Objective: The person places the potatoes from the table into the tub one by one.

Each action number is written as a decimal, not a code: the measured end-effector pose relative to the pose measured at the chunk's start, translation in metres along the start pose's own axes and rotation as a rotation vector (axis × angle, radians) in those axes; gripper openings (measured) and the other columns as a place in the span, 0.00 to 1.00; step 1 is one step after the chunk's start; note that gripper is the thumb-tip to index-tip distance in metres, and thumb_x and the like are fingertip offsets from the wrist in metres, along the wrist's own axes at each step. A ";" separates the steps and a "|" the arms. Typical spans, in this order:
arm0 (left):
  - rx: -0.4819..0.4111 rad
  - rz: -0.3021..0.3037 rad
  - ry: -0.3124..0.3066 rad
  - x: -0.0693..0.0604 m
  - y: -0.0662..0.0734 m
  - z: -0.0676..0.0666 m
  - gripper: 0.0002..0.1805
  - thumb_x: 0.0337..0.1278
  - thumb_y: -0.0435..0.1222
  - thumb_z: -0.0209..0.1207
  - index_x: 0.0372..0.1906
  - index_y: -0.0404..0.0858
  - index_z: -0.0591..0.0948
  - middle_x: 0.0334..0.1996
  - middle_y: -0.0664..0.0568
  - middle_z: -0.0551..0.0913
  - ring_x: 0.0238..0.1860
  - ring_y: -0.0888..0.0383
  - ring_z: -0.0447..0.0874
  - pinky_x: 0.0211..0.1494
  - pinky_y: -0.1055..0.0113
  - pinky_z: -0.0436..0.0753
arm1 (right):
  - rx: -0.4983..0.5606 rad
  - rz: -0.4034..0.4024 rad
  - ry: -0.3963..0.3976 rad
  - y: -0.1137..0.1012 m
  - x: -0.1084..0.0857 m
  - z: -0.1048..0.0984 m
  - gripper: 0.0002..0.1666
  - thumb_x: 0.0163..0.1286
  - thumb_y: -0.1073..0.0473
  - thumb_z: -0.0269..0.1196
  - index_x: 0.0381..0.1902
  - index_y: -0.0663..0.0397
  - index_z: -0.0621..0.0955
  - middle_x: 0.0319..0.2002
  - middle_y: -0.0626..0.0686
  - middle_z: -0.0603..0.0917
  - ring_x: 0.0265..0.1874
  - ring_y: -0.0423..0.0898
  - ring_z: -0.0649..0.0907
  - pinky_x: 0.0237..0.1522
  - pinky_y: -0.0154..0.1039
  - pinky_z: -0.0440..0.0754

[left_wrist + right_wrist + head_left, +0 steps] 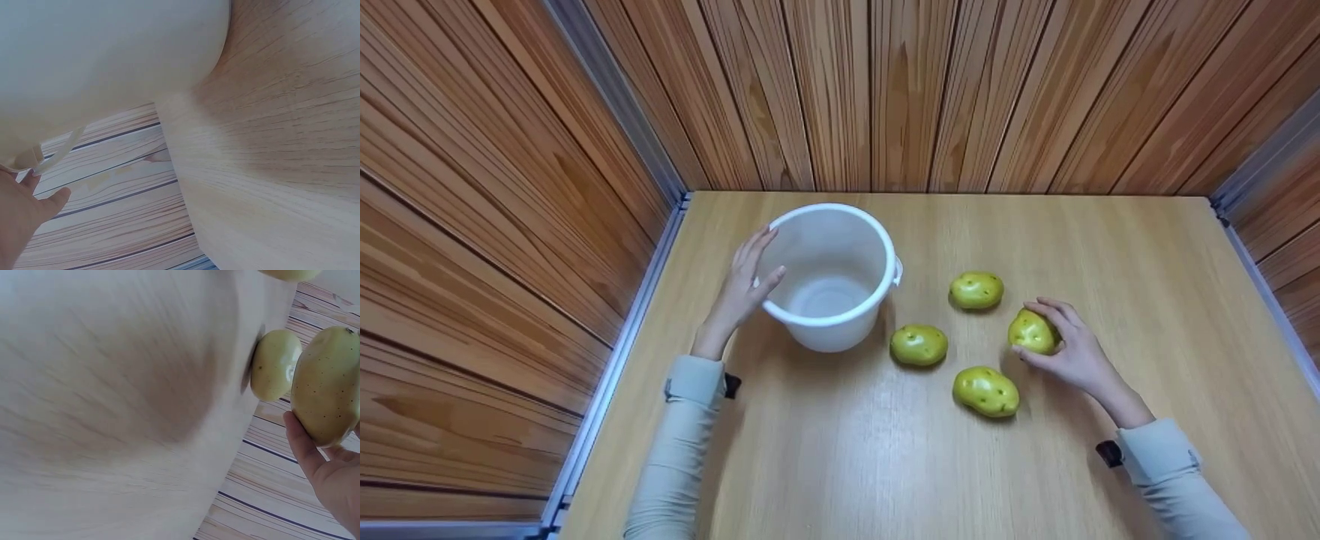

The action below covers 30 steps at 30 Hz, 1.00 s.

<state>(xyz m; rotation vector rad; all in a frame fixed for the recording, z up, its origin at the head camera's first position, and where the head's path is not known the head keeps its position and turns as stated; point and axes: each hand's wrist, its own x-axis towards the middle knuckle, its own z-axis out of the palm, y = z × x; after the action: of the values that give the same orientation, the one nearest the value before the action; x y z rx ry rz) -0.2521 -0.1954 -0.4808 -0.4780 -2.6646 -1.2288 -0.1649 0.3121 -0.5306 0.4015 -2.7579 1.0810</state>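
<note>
A white bucket (829, 330) with a side handle stands upright on the left part of the table. My left hand (741, 283) is at the bucket's left rim, its fingers extended and thumb spread; in the left wrist view that hand (25, 211) is beside the handle mount. My right hand (1076, 349) holds a yellow-green potato (1031, 332) between thumb and fingers, and in the right wrist view this potato (326, 388) is raised off the table. Nearby lie three more potatoes: one at the back (976, 290), one beside the bucket (919, 345) and one in front (986, 391).
The wooden table (840, 457) is bordered by a wood-plank back wall (900, 97) and side walls, with metal rails (622, 330) at the edges. Each sleeve cuff has a small dark device (1108, 453) on it. The bucket's visible inside holds nothing.
</note>
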 end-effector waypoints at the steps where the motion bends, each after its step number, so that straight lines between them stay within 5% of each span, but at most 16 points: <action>1: -0.001 0.001 0.000 0.000 0.000 0.000 0.37 0.56 0.60 0.50 0.70 0.58 0.56 0.72 0.61 0.51 0.72 0.48 0.46 0.65 0.36 0.54 | 0.000 -0.003 0.001 -0.001 0.001 0.000 0.42 0.48 0.50 0.73 0.61 0.49 0.71 0.61 0.60 0.66 0.59 0.62 0.68 0.52 0.64 0.69; 30: -0.015 0.015 0.003 0.001 0.001 0.000 0.36 0.57 0.58 0.51 0.70 0.56 0.57 0.72 0.62 0.51 0.72 0.52 0.46 0.67 0.39 0.53 | 0.035 -0.065 0.031 -0.025 0.027 0.000 0.41 0.47 0.52 0.74 0.60 0.53 0.72 0.61 0.61 0.67 0.58 0.63 0.69 0.53 0.64 0.69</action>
<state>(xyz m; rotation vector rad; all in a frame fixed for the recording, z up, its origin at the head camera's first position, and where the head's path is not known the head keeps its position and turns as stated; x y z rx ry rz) -0.2526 -0.1950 -0.4803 -0.4970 -2.6461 -1.2450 -0.1829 0.2891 -0.5078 0.4715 -2.6832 1.1122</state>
